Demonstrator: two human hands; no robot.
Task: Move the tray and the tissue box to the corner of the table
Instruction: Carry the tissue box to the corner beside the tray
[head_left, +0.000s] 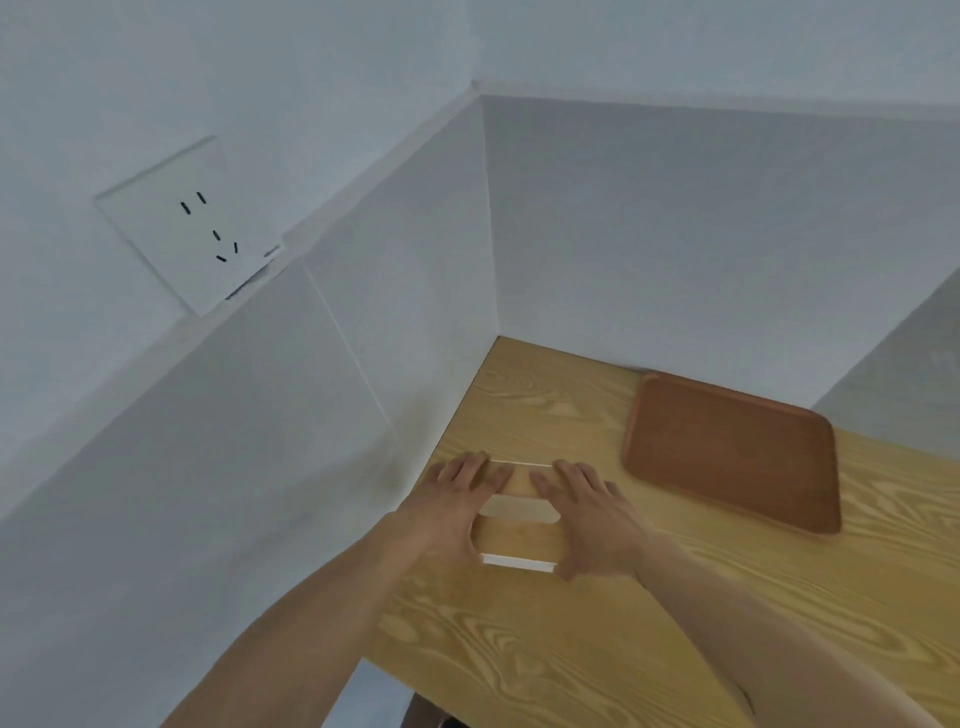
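Observation:
A tissue box (515, 538) with a wood-grain lid and white sides lies on the wooden table (649, 613), close to the left wall. My left hand (451, 512) grips its left end and my right hand (592, 519) grips its right end, fingers spread over the top. A white slot shows in the lid between my hands. The brown tray (727, 449) lies flat and empty on the table to the right, its far edge near the back wall.
White walls meet at the table's far left corner (497, 339). A wall socket (192, 228) sits high on the left wall. Bare tabletop shows between the box, the tray and the corner. The table's near edge runs along the bottom left.

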